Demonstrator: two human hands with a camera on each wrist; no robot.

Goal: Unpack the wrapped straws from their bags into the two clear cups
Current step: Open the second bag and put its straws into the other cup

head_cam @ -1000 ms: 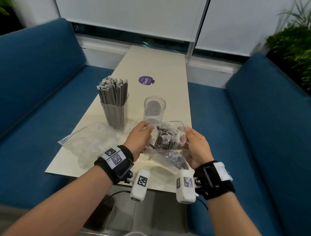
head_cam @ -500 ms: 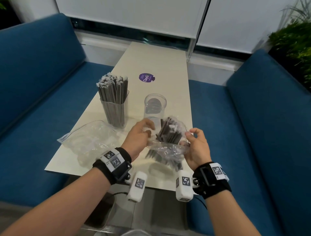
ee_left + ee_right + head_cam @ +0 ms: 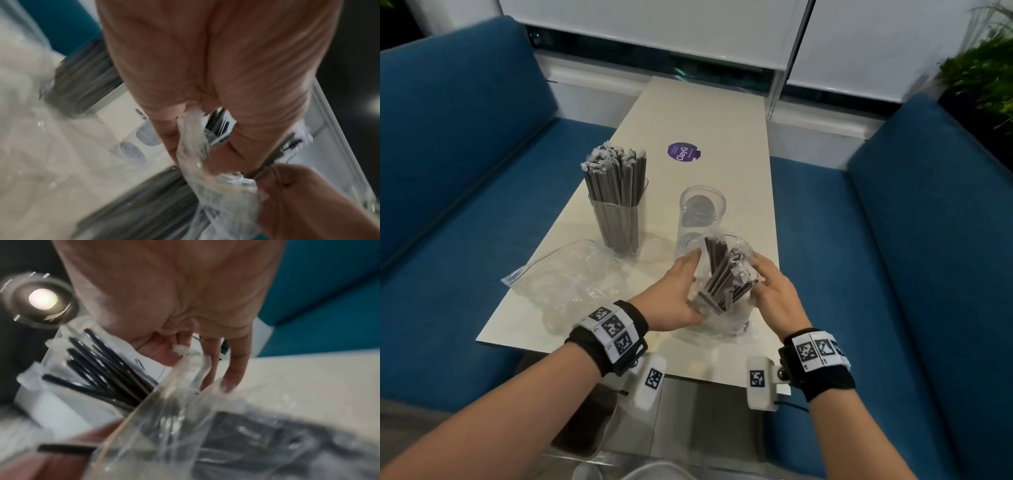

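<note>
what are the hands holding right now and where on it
Both the left hand and right hand grip the clear bag of straws, one on each side near its open mouth.

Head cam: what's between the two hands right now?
The bag of straws, sitting between the left hand and right hand. Clearest in the head view.

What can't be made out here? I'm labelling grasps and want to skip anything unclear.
- Left hand grip: head view, fingertips hidden behind the bag; left wrist view blurred.
- Right hand: right wrist view motion-blurred; its hold on the bag is uncertain.
- Straws count: crinkled plastic covers them.
- Empty cup base: hidden behind the bag.
</note>
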